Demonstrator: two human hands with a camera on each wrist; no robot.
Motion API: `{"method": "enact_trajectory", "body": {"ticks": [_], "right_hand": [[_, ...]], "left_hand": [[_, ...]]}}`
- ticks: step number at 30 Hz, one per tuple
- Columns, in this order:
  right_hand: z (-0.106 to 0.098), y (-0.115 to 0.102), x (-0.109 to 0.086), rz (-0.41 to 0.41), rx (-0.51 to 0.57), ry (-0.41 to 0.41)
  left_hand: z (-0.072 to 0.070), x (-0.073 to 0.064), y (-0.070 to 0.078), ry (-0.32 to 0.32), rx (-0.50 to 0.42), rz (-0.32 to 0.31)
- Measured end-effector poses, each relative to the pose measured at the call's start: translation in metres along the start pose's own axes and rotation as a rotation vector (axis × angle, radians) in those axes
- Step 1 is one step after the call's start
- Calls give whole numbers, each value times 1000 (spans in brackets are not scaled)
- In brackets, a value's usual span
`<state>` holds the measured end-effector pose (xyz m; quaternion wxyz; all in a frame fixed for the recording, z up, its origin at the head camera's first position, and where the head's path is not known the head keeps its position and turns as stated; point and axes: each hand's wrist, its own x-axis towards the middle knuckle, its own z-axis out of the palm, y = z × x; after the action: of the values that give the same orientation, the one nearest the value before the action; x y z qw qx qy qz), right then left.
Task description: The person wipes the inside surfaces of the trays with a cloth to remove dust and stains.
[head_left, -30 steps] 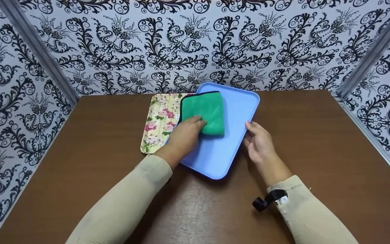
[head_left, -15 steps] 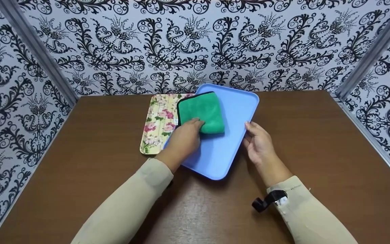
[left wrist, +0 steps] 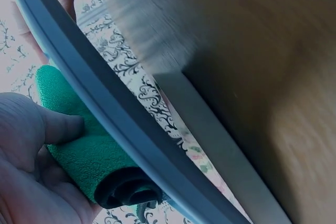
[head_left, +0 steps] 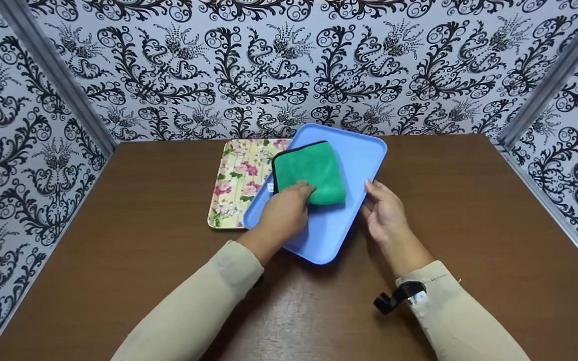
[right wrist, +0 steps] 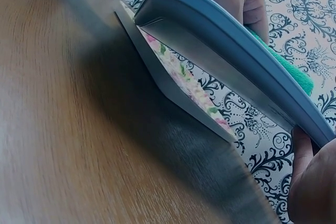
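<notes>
A blue tray point(head_left: 319, 235) is held up off the table at a slant, its right rim gripped by my right hand point(head_left: 387, 213), thumb on top and fingers beneath. On its inner face lies a folded green cloth point(head_left: 311, 170) with black edging. My left hand point(head_left: 284, 213) grips this cloth at its near edge; in the left wrist view the thumb presses the folded green cloth point(left wrist: 89, 140) from above and the fingers curl below. The right wrist view shows the tray's underside point(right wrist: 210, 56) raised above the table.
A floral tray point(head_left: 234, 185) lies on the brown table point(head_left: 143, 200) behind and left of the blue tray, partly covered by it in the head view. Patterned panels point(head_left: 289, 65) stand at the back and both sides.
My left hand and the cloth slid slightly left, then right and nearer across the blue tray. The right hand stays at the rim; the tray has barely shifted.
</notes>
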<state>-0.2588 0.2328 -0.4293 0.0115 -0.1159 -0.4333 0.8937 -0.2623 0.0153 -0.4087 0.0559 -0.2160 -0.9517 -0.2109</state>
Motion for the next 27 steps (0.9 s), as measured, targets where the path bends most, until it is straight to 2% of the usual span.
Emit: {"method": "enact_trajectory", "body": {"ticks": [10,15,20,27], "right_hand": [[-2,0,-1,-15,0,5],[-3,-1,-1,-12,1,4],[-3,-3,-1,-9,-8,10],[-4,-4,-1,-17,-8,18]], "left_hand": [[2,-12,20,6,32,103],[1,-17,28,31,61,188],[-1,-21,28,19,126,260],[-7,-22,18,0,176,305]]}}
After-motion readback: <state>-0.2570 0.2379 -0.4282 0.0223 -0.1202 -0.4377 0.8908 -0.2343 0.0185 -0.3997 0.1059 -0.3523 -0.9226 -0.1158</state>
